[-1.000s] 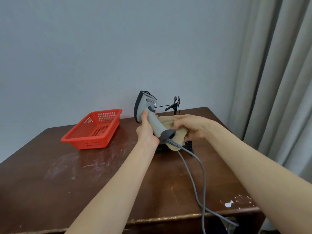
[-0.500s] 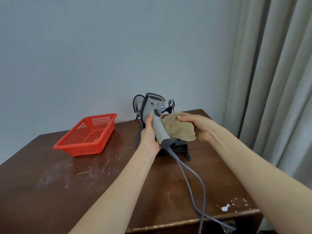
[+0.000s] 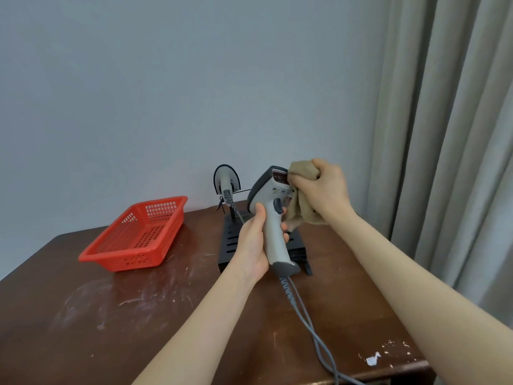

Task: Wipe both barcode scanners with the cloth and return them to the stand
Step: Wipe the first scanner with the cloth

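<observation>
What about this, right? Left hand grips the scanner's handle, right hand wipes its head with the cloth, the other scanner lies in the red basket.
No: the head view shows the other scanner on the black stand, not in the red basket. The rest holds.

No text, brand, number or sign can be read anywhere. The gray scanner point(image 3: 273, 218) held by the left hand point(image 3: 254, 243) carries a dark red label point(image 3: 280, 177) on its head, above the grip and just beside the tan cloth point(image 3: 302, 168) bunched in the right hand point(image 3: 324, 190); its pale marks are too blurred to make out. Below that label, nearer the grip, a white patch point(image 3: 280, 191) with small dark print is equally unreadable.
</observation>
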Action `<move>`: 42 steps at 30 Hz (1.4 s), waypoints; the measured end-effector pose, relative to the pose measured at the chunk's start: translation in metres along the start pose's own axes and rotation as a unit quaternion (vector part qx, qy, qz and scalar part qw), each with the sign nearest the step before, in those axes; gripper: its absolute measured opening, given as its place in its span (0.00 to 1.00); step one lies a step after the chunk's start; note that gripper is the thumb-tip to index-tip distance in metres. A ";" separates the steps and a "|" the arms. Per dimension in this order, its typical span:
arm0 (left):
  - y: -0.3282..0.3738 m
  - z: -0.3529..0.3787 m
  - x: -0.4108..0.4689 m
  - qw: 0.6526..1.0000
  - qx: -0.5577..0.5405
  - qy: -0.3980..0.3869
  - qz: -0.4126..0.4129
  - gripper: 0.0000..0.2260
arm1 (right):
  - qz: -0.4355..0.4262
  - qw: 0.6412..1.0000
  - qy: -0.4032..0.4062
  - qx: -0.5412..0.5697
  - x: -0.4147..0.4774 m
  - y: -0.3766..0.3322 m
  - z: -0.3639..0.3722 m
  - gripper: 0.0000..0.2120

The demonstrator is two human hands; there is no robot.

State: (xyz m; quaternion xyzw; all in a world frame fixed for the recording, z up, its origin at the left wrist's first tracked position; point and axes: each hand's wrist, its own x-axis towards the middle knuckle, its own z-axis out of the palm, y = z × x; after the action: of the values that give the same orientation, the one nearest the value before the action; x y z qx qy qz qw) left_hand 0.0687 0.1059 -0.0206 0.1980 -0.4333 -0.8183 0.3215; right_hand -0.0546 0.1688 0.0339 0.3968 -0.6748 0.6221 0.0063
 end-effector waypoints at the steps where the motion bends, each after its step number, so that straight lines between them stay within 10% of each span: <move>1: -0.001 0.002 -0.001 1.000 0.007 0.013 0.002 0.22 | -0.011 1.000 -0.010 -0.008 -0.002 0.001 0.001 0.10; 42: -0.005 0.011 -0.007 0.985 0.135 0.084 0.069 0.23 | -0.154 0.952 -0.053 -0.258 -0.017 -0.016 -0.003 0.06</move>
State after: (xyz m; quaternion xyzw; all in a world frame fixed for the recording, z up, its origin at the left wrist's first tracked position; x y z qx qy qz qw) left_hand 0.0658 0.1192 -0.0184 0.2775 -0.5239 -0.7083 0.3831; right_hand -0.0357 0.1817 0.0396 0.5132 -0.7425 0.3960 0.1688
